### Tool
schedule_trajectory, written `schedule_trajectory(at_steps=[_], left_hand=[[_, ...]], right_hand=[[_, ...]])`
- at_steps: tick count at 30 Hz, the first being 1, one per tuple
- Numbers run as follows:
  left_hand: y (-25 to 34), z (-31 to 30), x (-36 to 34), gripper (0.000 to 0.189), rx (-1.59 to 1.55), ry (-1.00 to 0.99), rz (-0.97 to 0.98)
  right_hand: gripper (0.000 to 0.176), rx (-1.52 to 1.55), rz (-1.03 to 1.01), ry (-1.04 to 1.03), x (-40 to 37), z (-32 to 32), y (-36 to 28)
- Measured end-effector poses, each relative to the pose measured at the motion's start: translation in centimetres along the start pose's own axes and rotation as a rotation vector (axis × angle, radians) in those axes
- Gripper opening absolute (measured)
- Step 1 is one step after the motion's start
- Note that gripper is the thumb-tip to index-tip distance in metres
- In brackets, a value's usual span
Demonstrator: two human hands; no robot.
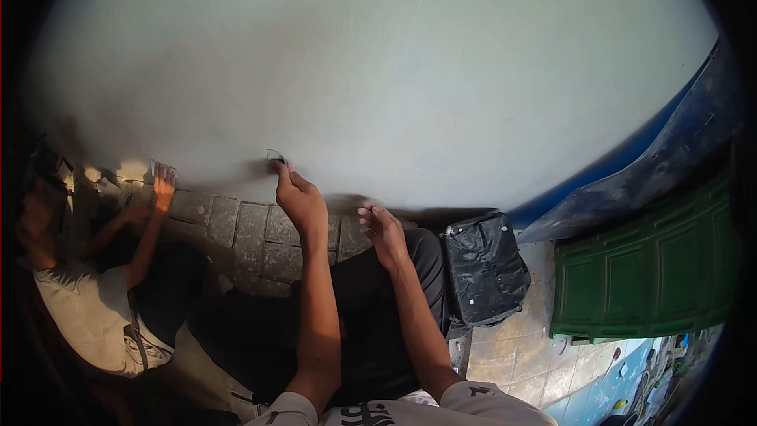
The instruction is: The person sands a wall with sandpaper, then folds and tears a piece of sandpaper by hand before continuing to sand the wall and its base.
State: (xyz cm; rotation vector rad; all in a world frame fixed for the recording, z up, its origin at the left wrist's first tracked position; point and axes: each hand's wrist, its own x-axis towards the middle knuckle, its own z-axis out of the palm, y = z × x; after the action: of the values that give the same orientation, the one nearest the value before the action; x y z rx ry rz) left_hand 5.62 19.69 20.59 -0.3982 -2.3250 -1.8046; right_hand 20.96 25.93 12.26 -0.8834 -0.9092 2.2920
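My left hand [300, 199] is closed in a pinch on a small thin flat piece with a dark edge [275, 155], held against a large smooth whitish panel [441, 71]. What the piece is made of is hard to make out. Just below the panel's lower edge, my right hand [383, 235] is raised above my knee. Its fingers are loosely bent and apart, with nothing seen in them.
At the left sits another person [95, 312], one hand [163, 186] on the panel with a thin flat piece. A black wrapped box [485, 272] stands by my right knee. Farther right are a green panelled object [646, 268] and dark blue sheeting [631, 177]. Grey paving [248, 229] lies below.
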Motion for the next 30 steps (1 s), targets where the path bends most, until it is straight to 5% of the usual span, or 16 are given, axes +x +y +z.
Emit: schedule_trajectory(at_steps=[30], left_hand=[[-1.3, -0.8, 0.9, 0.034, 0.031, 0.023, 0.016]], right_hand=[[0.027, -0.029, -0.014, -0.016, -0.4, -0.3, 0.5]])
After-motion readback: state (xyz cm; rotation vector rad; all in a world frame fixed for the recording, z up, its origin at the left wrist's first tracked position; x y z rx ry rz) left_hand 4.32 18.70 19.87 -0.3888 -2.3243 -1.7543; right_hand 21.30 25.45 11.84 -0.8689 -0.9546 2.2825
